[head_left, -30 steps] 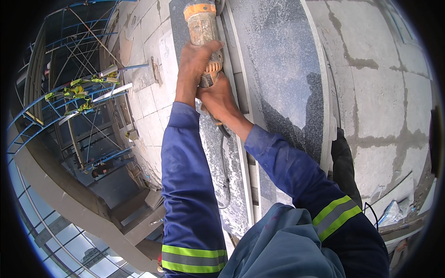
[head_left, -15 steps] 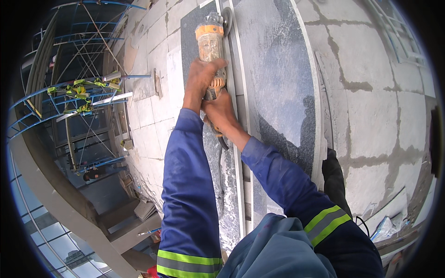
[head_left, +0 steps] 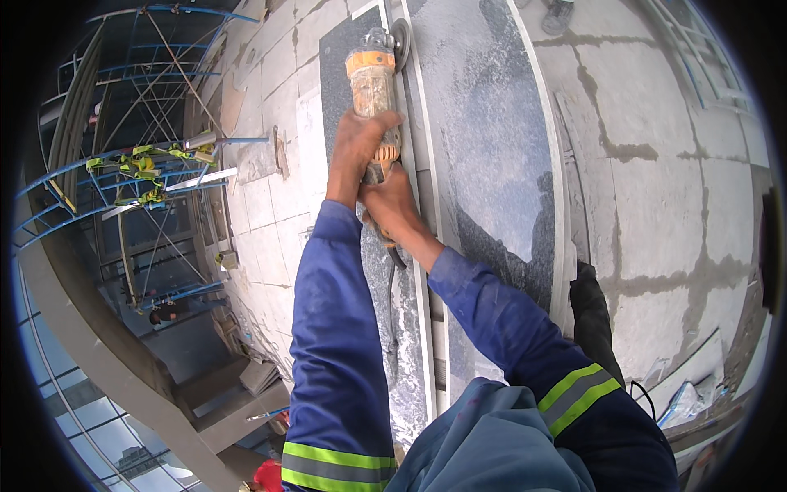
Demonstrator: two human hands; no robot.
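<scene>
Both my hands are wrapped round a dusty orange angle grinder [head_left: 373, 78]. My left hand [head_left: 354, 146] is closed about the middle of its body, and my right hand [head_left: 392, 199] grips the rear end just below. The grinder's round disc [head_left: 401, 45] stands upright on the right side of its head, along the pale edge of a long dark grey stone slab [head_left: 338, 61]. Whether the disc touches that edge, I cannot tell. From the rear of the tool a black cord [head_left: 390, 307] runs back over the slab toward me.
A wider grey slab [head_left: 484, 123] lies to the right, past a narrow gap. Pale floor tiles [head_left: 656, 221] with dark joints stretch beyond it. Blue scaffolding [head_left: 164, 172] with yellow-green harnesses [head_left: 139, 164] stands at left. A dark trouser leg [head_left: 592, 316] shows beside the wider slab.
The grinder and both hands have barely shifted, with the head a touch lower in the picture. A shoe-like shape has come into view at the top right.
</scene>
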